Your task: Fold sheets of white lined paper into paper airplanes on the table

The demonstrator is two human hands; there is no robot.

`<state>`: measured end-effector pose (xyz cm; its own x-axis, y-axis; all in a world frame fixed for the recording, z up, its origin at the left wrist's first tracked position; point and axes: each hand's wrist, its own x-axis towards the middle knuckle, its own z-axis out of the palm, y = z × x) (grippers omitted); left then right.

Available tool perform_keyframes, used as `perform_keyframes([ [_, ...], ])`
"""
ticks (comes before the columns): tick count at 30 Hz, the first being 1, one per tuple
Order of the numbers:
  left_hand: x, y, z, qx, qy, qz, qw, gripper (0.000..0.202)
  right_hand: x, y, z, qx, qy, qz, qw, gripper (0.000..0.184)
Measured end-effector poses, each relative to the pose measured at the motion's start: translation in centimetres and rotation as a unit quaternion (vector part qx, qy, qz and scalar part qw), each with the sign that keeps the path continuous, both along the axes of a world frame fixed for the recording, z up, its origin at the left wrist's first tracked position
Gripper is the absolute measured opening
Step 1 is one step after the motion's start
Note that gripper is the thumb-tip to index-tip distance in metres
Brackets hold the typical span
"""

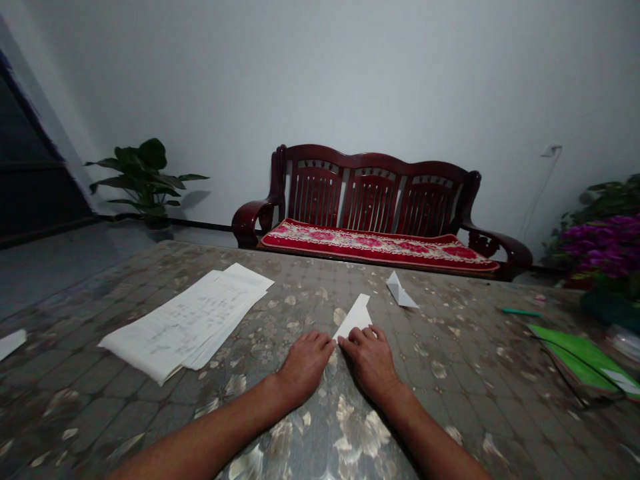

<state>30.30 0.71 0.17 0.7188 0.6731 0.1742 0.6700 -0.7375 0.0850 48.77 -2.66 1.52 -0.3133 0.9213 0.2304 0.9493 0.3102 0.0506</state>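
Note:
A small folded piece of white paper [355,316] lies on the patterned tabletop in front of me, with a narrow strip pointing away. My left hand [306,363] has its fingers bent and close together at the paper's near left corner. Over the paper's near right part rests my right hand [370,360], its fingers curled and pressing on it. The near edge of the paper is partly hidden under my fingers. Just beyond, to the right, stands a folded white paper shape [399,292] with a raised point.
A stack of written sheets [185,323] lies to the left, with a white scrap [11,343] at the far left. On the right are a green pen [521,312], a green booklet [580,353] and dark glasses [583,400]. A wooden bench [375,193] stands behind the table [240,427].

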Motion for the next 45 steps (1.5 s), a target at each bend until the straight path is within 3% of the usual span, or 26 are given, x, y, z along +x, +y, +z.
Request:
perform_keyframes([
  [10,1.0,1.2,2.3,-0.041,0.013,0.027,0.999,0.011,0.6,0.6,0.1,-0.002,-0.004,-0.012,1.0,0.022],
  [15,2.4,2.1,1.5,-0.071,-0.052,0.054,0.995,0.007,1.3,0.5,-0.3,0.001,0.06,0.009,0.998,0.024],
  [19,2.7,1.7,0.8,-0.098,-0.084,0.057,0.99,0.011,2.6,1.2,-1.0,0.034,0.182,-0.073,0.98,0.028],
  [23,2.7,1.5,0.8,-0.115,-0.113,0.06,0.985,0.01,3.3,2.5,-1.8,0.1,0.208,-0.181,0.956,0.039],
  [29,2.7,1.6,0.6,-0.146,-0.173,0.083,0.97,0.009,3.1,4.0,-2.9,0.082,0.218,-0.224,0.946,0.059],
  [32,2.9,1.8,0.3,-0.158,-0.223,0.1,0.957,0.028,3.2,4.6,-3.2,0.059,0.336,-0.214,0.915,0.058],
  [36,3.3,2.6,0.2,-0.2,-0.287,0.148,0.925,0.071,2.9,5.0,-2.8,0.04,0.524,-0.16,0.836,0.056],
  [38,3.4,3.2,0.3,-0.227,-0.318,0.154,0.907,0.064,2.6,4.8,-2.1,0.064,0.561,-0.125,0.816,0.052],
  [40,3.5,3.9,0.5,-0.242,-0.343,0.145,0.896,0.036,2.4,4.4,-1.2,0.101,0.548,-0.087,0.826,0.044],
  [42,3.5,4.5,0.7,-0.235,-0.364,0.141,0.89,0.014,2.4,3.7,-0.2,0.143,0.491,-0.044,0.858,0.035],
  [45,3.7,5.2,1.0,-0.207,-0.404,0.136,0.88,0.011,2.7,2.8,0.6,0.2,0.372,0.014,0.906,0.028],
])
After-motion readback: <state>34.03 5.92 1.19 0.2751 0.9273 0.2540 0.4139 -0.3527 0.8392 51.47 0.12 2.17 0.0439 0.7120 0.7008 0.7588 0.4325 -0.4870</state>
